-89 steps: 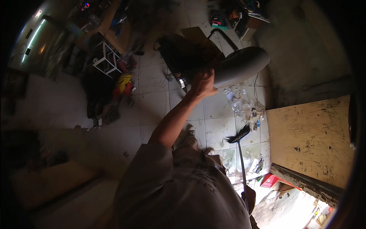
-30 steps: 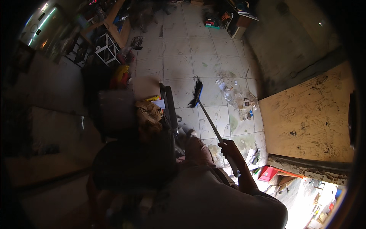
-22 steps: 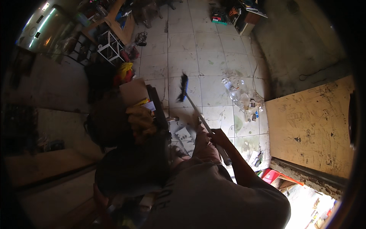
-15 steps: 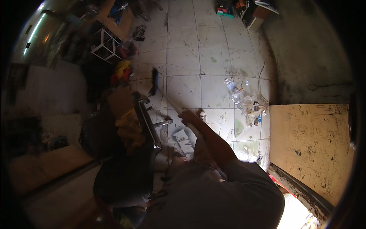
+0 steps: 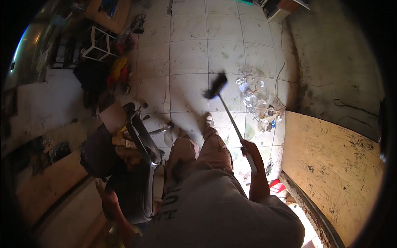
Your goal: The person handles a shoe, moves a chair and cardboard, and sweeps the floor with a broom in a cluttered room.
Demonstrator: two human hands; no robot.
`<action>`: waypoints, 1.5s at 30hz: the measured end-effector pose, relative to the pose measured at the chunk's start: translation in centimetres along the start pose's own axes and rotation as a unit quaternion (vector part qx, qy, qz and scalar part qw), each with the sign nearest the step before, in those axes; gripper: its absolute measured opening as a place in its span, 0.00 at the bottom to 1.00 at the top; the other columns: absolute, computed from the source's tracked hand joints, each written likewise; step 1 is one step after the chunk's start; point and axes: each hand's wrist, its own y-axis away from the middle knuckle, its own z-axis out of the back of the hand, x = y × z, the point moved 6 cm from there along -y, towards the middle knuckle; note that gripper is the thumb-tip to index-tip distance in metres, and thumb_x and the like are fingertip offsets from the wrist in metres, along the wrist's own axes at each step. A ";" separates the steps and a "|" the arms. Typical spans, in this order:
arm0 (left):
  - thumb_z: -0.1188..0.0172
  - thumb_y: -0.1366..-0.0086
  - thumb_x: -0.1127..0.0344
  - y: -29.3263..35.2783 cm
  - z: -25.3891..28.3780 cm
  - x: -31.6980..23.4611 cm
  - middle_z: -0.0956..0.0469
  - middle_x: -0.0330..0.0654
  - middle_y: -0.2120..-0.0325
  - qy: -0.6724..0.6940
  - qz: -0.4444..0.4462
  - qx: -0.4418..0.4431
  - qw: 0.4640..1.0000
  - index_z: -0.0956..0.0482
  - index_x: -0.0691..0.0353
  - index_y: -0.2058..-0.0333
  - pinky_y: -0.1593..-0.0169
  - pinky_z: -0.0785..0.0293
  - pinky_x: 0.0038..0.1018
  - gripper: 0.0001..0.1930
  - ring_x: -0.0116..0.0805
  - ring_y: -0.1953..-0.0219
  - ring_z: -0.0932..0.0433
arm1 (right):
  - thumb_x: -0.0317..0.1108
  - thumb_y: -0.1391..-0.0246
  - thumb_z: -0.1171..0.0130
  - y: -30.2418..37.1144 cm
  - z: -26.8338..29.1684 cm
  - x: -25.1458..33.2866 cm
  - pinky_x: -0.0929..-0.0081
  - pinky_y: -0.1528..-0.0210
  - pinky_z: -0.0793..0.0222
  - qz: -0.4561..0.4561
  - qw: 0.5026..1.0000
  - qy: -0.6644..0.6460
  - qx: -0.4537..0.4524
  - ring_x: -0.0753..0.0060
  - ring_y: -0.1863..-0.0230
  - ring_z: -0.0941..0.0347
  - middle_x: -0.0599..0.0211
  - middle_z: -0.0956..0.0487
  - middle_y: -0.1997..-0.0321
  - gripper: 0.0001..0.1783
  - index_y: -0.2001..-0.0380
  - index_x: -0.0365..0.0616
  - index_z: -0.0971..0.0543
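My right hand (image 5: 251, 151) is closed around the pale handle of a broom (image 5: 231, 118). The broom's dark bristled head (image 5: 216, 85) is slightly blurred and sits over the floor tiles beyond my foot. To its right lies a heap of litter (image 5: 258, 105): clear plastic, paper scraps and small blue and dark bits. On the left, my left hand (image 5: 109, 199) is held out beside a black chair (image 5: 131, 196), its fingers stretched out and apart. Nothing shows in that hand.
The chair's frame (image 5: 142, 138) and a brown bag-like bundle (image 5: 128, 151) are close by my left leg. A wooden board (image 5: 331, 165) with scribbles stands along the right. A white metal frame (image 5: 99, 45) and a cable (image 5: 137, 23) are far left. Pale tiles (image 5: 188, 53) cover the floor.
The broom has swung from the left, beside the chair, across to the right near the litter. My right hand has moved right and back. My left hand has come into view.
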 end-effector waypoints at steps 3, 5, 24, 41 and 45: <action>0.50 0.48 0.80 -7.9 -2.0 -5.8 0.37 0.51 0.40 0.100 -0.086 -0.021 0.991 0.32 0.60 0.43 0.36 0.41 0.39 0.30 0.50 0.38 0.37 | 0.42 0.44 0.43 2.8 4.9 -4.2 0.74 0.89 0.37 -0.007 0.995 0.009 -0.098 0.74 0.92 0.37 0.65 0.31 0.86 0.14 0.72 0.42 0.25; 0.51 0.48 0.79 -11.7 -3.0 -9.4 0.36 0.51 0.41 0.037 -0.114 -0.024 0.992 0.32 0.60 0.44 0.36 0.41 0.39 0.29 0.50 0.38 0.37 | 0.37 0.45 0.45 6.2 4.2 -2.9 0.72 0.89 0.38 -0.013 0.987 0.052 -0.152 0.73 0.92 0.36 0.64 0.30 0.88 0.12 0.74 0.39 0.26; 0.53 0.53 0.83 -37.2 -18.4 -4.7 0.36 0.54 0.43 0.255 -0.125 0.117 0.952 0.33 0.65 0.45 0.45 0.31 0.38 0.31 0.52 0.46 0.29 | 0.40 0.51 0.41 -16.9 -54.7 35.7 0.65 0.70 0.29 0.492 0.668 0.536 0.157 0.68 0.77 0.26 0.59 0.23 0.80 0.17 0.64 0.36 0.21; 0.54 0.50 0.84 -54.3 -28.9 -3.0 0.35 0.52 0.45 0.229 -0.113 0.158 0.954 0.34 0.62 0.45 0.56 0.23 0.31 0.31 0.45 0.46 0.29 | 0.37 0.50 0.41 -7.7 -22.4 26.1 0.78 0.84 0.40 0.103 0.976 0.009 -0.191 0.77 0.84 0.33 0.69 0.27 0.83 0.11 0.78 0.41 0.22; 0.54 0.50 0.83 -63.3 -27.3 -10.7 0.35 0.52 0.44 0.299 -0.128 0.182 0.928 0.37 0.63 0.42 0.54 0.23 0.32 0.32 0.47 0.43 0.33 | 0.35 0.50 0.44 0.4 -27.3 32.5 0.76 0.87 0.39 0.182 0.947 0.078 -0.251 0.76 0.87 0.34 0.67 0.28 0.85 0.09 0.77 0.41 0.24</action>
